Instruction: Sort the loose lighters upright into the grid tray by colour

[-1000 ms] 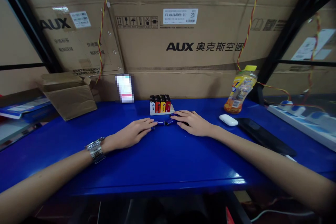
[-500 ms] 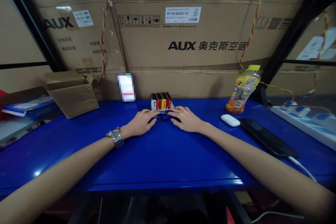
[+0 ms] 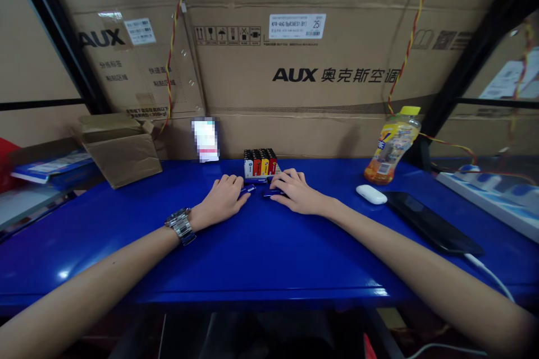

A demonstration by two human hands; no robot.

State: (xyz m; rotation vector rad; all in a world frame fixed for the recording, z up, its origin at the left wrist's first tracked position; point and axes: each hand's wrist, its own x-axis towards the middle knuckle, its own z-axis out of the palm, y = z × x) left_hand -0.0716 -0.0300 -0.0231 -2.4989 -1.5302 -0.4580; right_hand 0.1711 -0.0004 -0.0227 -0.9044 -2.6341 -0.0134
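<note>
My left hand [image 3: 225, 197] rests on the blue table [image 3: 261, 247], fingers curled over a small blue lighter [image 3: 249, 189] lying flat. My right hand [image 3: 295, 193] lies beside it, fingertips closed on a second blue lighter [image 3: 269, 193]. Just behind both hands stands a small display tray of lighters [image 3: 260, 162] in white, red, yellow and black, upright against the cardboard. A metal watch [image 3: 180, 225] is on my left wrist.
An open cardboard box [image 3: 120, 148] sits at the back left. A yellow drink bottle [image 3: 392, 146], a white earbud case [image 3: 371, 194] and a dark phone [image 3: 432, 221] on a cable lie to the right. Large AUX cartons [image 3: 337, 67] wall the back.
Both hands have drawn closer together in front of the tray, and their fingers have closed over the two blue lighters that lay between them.
</note>
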